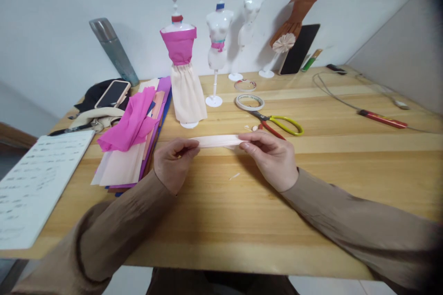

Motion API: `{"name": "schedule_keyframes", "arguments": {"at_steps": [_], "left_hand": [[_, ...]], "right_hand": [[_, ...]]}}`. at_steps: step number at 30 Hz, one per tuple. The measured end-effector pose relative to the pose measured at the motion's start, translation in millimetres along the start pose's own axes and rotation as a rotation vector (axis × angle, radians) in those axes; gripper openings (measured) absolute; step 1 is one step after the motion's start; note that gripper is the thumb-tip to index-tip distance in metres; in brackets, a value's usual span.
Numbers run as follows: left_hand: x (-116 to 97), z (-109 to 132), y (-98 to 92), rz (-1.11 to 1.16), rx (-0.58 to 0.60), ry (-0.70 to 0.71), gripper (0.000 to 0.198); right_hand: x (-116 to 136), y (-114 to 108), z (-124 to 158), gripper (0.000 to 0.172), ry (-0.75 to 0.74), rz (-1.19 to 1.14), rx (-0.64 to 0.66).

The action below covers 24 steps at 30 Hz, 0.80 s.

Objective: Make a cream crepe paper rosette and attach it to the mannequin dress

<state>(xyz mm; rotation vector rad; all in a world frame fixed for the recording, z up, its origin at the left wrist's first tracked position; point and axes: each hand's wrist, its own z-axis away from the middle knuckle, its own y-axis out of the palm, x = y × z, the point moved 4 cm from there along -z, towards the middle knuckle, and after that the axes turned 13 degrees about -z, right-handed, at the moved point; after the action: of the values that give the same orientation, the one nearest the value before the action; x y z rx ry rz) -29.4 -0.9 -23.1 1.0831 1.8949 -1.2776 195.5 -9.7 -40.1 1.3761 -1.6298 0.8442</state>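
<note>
A narrow folded strip of pale cream-pink crepe paper [218, 141] is stretched level between my hands, above the wooden table [221, 235]. My left hand [176, 162] pinches its left end between thumb and fingers. At the other end, my right hand [269, 156] grips it the same way. Just beyond my right hand lie scissors [282, 125] with one yellow and one red handle, partly hidden by that hand. A roll of white tape [249, 102] rests by the blades. Behind the strip stands a mini mannequin in a pink top and cream skirt [188, 87].
Pink and other coloured paper sheets [128, 124] are piled left of my left hand. Farther left are a phone [113, 94], a bottle [114, 50] and a written pad [41, 179]. More mannequins [219, 46] line the wall. A red tool with a cable [382, 119] lies right.
</note>
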Motion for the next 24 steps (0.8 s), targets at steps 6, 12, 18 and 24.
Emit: {"name": "schedule_keyframes", "arguments": {"at_steps": [6,12,18,24], "left_hand": [[3.0,0.0,-0.4,0.008,0.002,-0.025,0.007],[4.9,-0.1,-0.2,0.011,0.012,-0.061,0.009],[5.6,0.6,2.7,0.067,0.008,-0.144,0.009],[2.2,-1.2,3.7,0.137,0.018,-0.216,0.008]], "right_hand": [[0.1,1.4,-0.7,0.008,-0.024,0.017,0.039],[4.1,2.3,-0.9,0.007,-0.052,0.045,0.038],[-2.0,1.2,0.9,0.007,0.068,-0.029,0.014],[-2.4,2.6,3.6,0.008,0.139,-0.117,0.001]]}}
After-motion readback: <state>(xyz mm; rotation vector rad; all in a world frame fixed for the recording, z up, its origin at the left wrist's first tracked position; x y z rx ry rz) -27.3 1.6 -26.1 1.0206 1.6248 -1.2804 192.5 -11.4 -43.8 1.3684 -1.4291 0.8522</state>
